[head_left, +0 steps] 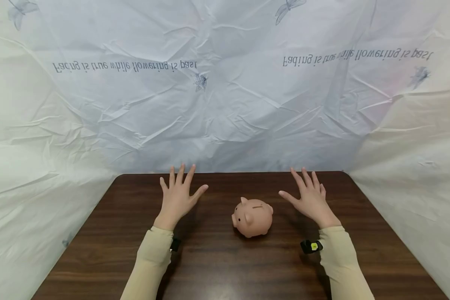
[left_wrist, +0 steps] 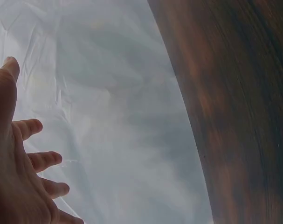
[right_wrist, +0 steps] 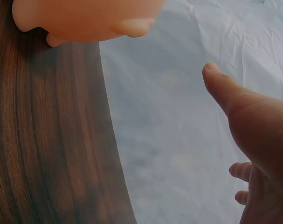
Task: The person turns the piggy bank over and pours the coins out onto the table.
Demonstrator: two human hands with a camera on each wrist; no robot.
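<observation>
A pink piggy bank [head_left: 253, 221] with a coin slot on its back stands on the dark wooden table [head_left: 217, 266], its snout toward the left. To its left is my left hand [head_left: 177, 200], fingers straight and spread, holding nothing. My right hand [head_left: 310, 198] is on the other side, also spread and apart from the pig. In the right wrist view, part of the piggy bank [right_wrist: 90, 18] shows at the top, away from the thumb. The left wrist view has only the left hand [left_wrist: 15, 163], the table and the sheeting.
Crumpled white sheeting [head_left: 217, 104] with printed lettering hangs behind the table's far edge and along both sides. Black straps with small devices [head_left: 311, 246] sit at the wrists.
</observation>
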